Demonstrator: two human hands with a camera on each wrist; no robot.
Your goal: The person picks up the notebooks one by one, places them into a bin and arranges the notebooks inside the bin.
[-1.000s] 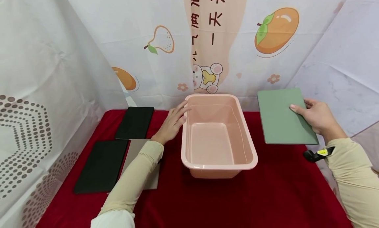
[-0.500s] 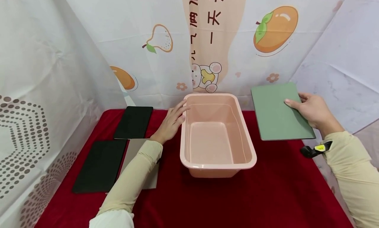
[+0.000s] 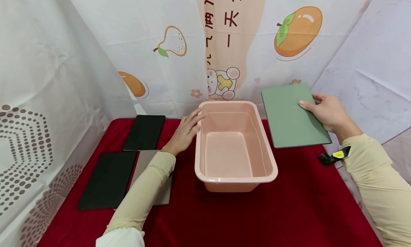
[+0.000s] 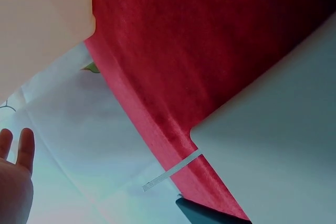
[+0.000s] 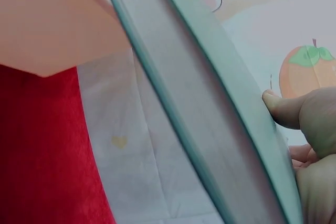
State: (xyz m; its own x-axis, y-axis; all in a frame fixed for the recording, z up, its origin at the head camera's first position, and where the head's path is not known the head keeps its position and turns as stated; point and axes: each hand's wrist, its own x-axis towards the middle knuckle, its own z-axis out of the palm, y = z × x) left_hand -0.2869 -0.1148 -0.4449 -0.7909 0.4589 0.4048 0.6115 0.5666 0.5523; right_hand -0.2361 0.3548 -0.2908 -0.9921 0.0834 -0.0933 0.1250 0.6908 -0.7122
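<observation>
A green hardcover notebook [image 3: 292, 118] is gripped along its right side by my right hand [image 3: 332, 113], thumb on the cover and fingers behind. It is in the air, to the right of the pink plastic tub [image 3: 236, 180]. In the right wrist view the notebook's page edges [image 5: 194, 98] face the camera, and the thumb [image 5: 286, 109] presses on the cover. My left hand [image 3: 184, 133] touches the tub's left rim with its fingers extended. The left wrist view catches part of that hand [image 4: 16, 182] at its left edge.
Left of the tub, two black notebooks [image 3: 144, 133] [image 3: 107, 181] and a grey notebook [image 3: 163, 190] lie on the red cloth [image 3: 289, 211]. My left forearm crosses over the grey one. A ribbon [image 4: 173, 170] sticks out from it. Printed white curtains [image 3: 135, 36] stand behind and beside the table.
My right hand has carried the green notebook leftward and slightly up, closer to the tub. My left hand has stayed at the tub's rim.
</observation>
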